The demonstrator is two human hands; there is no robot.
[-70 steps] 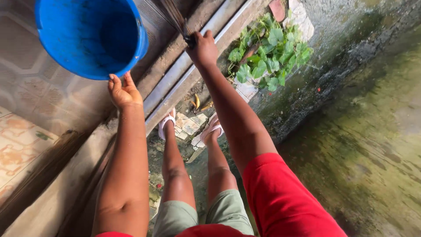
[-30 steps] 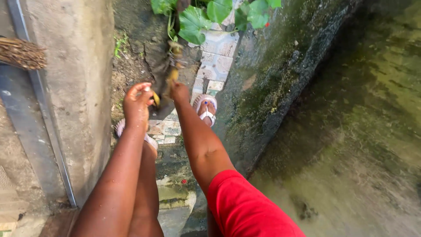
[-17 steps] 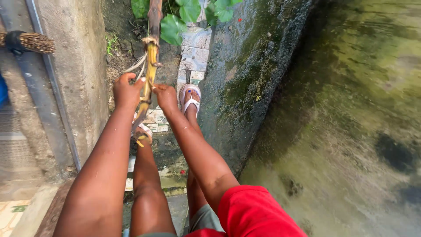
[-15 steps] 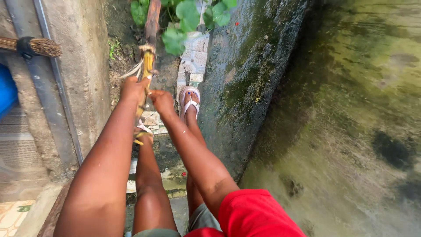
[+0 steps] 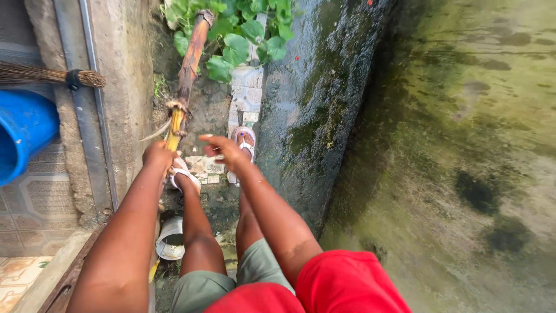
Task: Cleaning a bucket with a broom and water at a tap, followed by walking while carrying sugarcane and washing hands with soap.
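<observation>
Mossy wet ground beside a wall: left hand (image 5: 157, 156) closed around an upright stick (image 5: 184, 81), right hand (image 5: 225, 149) open and empty just beside it; the one-handed grip could slip on slick footing.

Blue bucket (image 5: 23, 136) tipped at the left edge, twig broom (image 5: 52, 76) lying just above it. Leafy green vine (image 5: 234, 32) up top by some patterned tiles (image 5: 246, 93). Mossy wet concrete (image 5: 452, 145) on the right, small white can (image 5: 169, 239) down low.
</observation>
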